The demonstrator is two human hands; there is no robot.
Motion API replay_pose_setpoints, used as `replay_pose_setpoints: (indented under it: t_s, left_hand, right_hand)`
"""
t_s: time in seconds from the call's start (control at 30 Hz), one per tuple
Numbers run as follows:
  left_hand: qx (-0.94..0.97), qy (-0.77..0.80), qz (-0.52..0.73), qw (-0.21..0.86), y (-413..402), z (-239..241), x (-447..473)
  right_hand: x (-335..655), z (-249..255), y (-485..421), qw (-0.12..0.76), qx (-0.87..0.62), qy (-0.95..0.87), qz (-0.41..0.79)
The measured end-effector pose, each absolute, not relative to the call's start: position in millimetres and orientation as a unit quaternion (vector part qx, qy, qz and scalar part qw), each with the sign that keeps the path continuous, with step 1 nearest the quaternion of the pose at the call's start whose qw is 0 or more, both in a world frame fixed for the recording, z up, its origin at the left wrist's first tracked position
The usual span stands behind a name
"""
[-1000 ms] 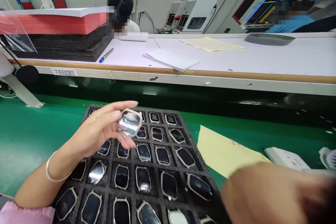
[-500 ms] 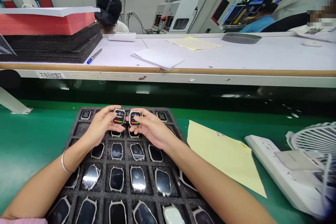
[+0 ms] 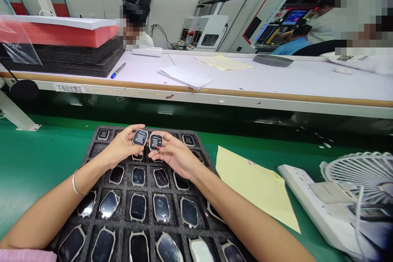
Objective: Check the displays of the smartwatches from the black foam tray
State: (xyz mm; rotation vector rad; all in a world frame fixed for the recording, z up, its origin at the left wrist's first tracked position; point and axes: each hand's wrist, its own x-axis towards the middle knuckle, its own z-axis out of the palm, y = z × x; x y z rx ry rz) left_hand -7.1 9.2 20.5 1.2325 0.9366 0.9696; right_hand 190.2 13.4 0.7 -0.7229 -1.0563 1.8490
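A black foam tray (image 3: 124, 208) lies on the green belt and holds several watch bodies with dark glass faces in its pockets. My left hand (image 3: 123, 146) is closed round one watch body (image 3: 140, 137) whose screen is lit with text. My right hand (image 3: 175, 153) grips a second watch body (image 3: 156, 141), also lit, with a red mark on its screen. Both hands hover side by side over the far rows of the tray. A bangle sits on my left wrist.
A yellow paper sheet (image 3: 254, 182) lies right of the tray. A white power strip (image 3: 310, 196) and a white fan (image 3: 359, 172) stand at the right. Beyond the belt runs a white bench (image 3: 276, 73) with papers, a blue pen (image 3: 118, 70) and stacked foam (image 3: 61, 45). Other people work behind it.
My right hand came in from the lower right and took hold of a second watch body. Both watches now show lit screens; their displays changed between the last two frames.
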Motion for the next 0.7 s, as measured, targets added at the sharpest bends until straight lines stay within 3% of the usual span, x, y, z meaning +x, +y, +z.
replay_pose_setpoints:
  t_s: [0.17, 0.33, 0.47, 0.6, 0.7]
  left_hand:
    - [0.575, 0.41, 0.37, 0.603, 1.8, 23.4, -54.1]
    - [0.706, 0.545, 0.266, 0.367, -0.3, 8.6, -124.1]
    - [0.756, 0.583, 0.209, 0.213, 1.9, -13.8, -151.8]
    - [0.763, 0.583, 0.186, 0.207, 6.5, -24.5, -155.9]
    - [0.773, 0.573, 0.168, 0.216, 8.6, -23.3, -159.2]
  right_hand:
    - [173.9, 2.0, 10.1, 0.364, -0.297, -0.493, 0.732]
    - [140.8, -5.4, 19.5, 0.264, -0.318, -0.616, 0.671]
    - [115.3, -7.3, 29.1, 0.214, -0.348, -0.784, 0.467]
    - [97.6, -9.5, 32.5, 0.196, -0.369, -0.888, 0.192]
    - [88.7, -15.4, 31.3, 0.166, -0.388, -0.902, 0.092]
